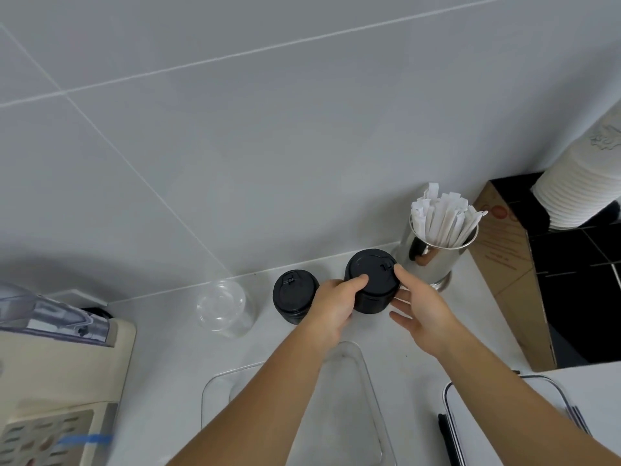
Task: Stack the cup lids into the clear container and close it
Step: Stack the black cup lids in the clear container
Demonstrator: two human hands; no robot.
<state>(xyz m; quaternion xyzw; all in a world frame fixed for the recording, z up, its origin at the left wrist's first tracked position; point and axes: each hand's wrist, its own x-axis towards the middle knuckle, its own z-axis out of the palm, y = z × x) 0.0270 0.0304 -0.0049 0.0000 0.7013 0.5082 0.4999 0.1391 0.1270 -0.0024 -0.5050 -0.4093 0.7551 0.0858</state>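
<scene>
Two stacks of black cup lids stand on the white counter by the wall. My left hand (332,306) grips the larger stack (371,284) from its left, thumb on the top lid. My right hand (420,307) touches the same stack from the right, thumb at the rim and fingers spread along its side. The smaller black stack (292,295) stands just left of my left hand. A stack of clear lids (223,307) is further left. The clear container (353,398) lies open on the counter under my forearms. Its white lid with a metal-looking rim (487,428) rests at the lower right.
A shiny metal cup of paper-wrapped sticks (437,243) stands right behind the larger stack. A cardboard box (510,270) and a tall stack of white paper cups (584,190) are at the right. A beige machine (57,375) fills the left edge.
</scene>
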